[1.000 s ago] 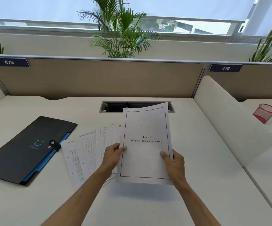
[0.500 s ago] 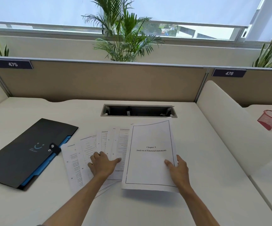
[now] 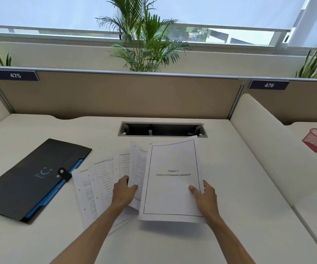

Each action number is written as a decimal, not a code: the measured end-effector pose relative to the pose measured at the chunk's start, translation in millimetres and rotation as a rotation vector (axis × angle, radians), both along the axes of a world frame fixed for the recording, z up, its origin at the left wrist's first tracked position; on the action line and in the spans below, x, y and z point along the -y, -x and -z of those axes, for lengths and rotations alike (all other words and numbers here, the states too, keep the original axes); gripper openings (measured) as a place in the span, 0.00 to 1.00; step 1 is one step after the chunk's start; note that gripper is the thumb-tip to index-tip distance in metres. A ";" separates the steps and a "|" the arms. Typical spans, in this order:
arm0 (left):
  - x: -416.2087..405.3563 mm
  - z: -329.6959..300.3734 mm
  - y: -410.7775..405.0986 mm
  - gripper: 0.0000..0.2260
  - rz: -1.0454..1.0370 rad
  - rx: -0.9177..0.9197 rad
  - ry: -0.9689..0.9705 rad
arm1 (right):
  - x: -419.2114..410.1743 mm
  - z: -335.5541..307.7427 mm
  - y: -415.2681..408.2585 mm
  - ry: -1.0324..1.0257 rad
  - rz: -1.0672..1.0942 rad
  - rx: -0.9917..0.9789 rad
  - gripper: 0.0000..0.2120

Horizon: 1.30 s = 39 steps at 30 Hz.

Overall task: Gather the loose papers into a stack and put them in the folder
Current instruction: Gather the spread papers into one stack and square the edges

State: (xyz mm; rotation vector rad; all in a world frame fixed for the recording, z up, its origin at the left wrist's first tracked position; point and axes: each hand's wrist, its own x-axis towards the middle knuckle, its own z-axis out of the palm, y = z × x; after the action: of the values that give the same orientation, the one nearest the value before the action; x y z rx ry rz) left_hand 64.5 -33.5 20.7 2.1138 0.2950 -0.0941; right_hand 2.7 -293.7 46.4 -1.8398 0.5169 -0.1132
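White paper fills the space between the hands: the right hand pinches the lower right edge of the title page (it reads "Chapter 5, Analysis of Financial statements"), thumb on top, holding it tilted up off the counter. Just left of it, the left hand is closed on the near edge of a printed sheet, lifting it so it curls against the title page. Under and to the left of that hand, the remaining loose papers lie fanned flat on the counter. Farther left, well apart from both hands, the black folder lies shut, blue inner edges showing. Beyond the hands sits a cable slot.
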 end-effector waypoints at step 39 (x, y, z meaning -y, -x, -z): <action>-8.9 -107.6 14.6 0.23 0.185 0.030 0.761 | -15.4 -70.1 -19.3 -0.389 -0.146 0.413 0.07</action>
State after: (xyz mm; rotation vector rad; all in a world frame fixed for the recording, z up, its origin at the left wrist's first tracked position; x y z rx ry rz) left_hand 49.8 -24.6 128.3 1.3782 0.0271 -0.2421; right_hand 22.0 -278.2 116.4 -1.4158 0.1026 -0.2682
